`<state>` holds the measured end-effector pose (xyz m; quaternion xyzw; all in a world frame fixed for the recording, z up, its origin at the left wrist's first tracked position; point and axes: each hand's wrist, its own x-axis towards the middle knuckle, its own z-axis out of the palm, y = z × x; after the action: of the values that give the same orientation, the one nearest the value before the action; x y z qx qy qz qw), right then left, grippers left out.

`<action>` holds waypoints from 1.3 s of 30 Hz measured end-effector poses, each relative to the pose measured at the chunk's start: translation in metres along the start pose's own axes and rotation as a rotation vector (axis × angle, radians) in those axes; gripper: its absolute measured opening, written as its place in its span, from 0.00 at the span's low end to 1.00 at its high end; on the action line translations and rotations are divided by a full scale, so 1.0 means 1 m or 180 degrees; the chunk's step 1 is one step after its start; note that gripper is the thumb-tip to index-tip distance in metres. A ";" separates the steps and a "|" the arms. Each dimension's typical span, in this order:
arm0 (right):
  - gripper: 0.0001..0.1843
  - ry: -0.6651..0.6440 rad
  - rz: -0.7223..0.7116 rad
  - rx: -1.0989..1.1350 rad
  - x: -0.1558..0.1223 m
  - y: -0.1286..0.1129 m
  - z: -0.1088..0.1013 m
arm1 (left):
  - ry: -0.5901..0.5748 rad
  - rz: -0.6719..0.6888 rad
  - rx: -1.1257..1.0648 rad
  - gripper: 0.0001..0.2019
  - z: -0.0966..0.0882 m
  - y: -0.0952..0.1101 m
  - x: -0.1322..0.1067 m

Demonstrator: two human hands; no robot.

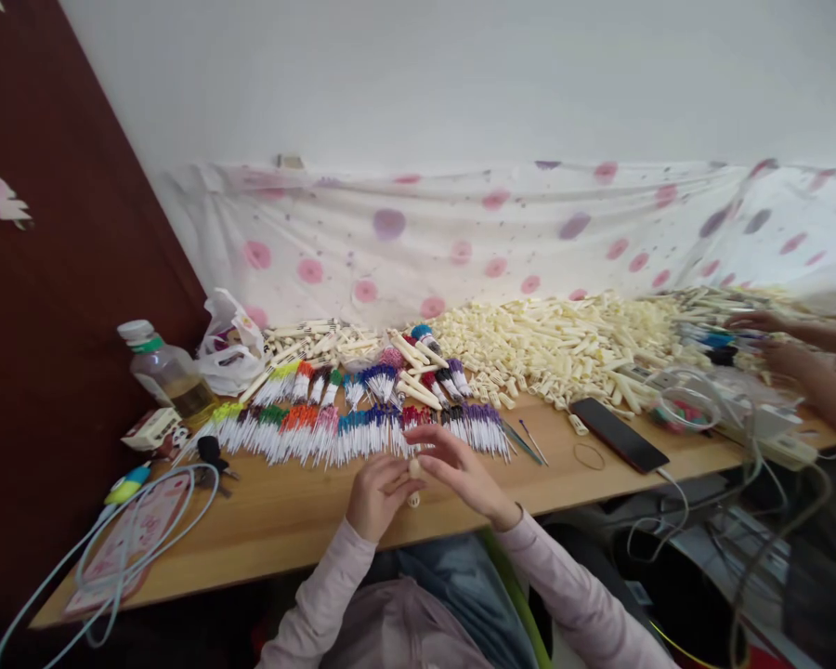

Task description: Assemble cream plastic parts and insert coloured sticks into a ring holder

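Grip on, detail hidden!

I've got the table (279, 530), bare wood open along its front; a co-worker's arms (816, 386) run cut off at right, behind tangled cables (752, 432). My right hand (465, 471) arches, contact unclear; my left hand (378, 494) pinches the pale piece (413, 500), mostly finger-covered, near the front edge.

sleeves (324, 590): long, pale pink | top (411, 623): dusky pink | legwear (452, 567): grey-blue | hands (460, 472): bare
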<state>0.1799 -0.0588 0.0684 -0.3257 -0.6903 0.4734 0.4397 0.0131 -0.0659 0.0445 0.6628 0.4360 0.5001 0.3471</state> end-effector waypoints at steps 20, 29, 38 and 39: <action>0.32 0.1975 0.0120 0.1670 0.024 0.036 0.074 | 0.0585 0.0107 -0.0646 0.17 0.024 -0.015 -0.007; 0.28 0.1780 0.0344 0.3019 0.016 0.055 0.015 | -0.1499 0.0270 0.1474 0.12 0.005 0.023 -0.058; 0.28 0.1677 0.0241 0.3624 0.011 0.067 0.005 | -0.2665 -0.0053 0.2066 0.07 0.031 0.023 -0.074; 0.28 0.1678 0.0236 0.3662 0.011 0.067 0.005 | -0.2249 -0.0106 0.1511 0.07 0.023 0.023 -0.070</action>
<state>0.1729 -0.0288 0.0080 -0.1666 -0.1823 0.6874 0.6830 0.0322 -0.1396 0.0345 0.8479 0.4039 0.1223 0.3210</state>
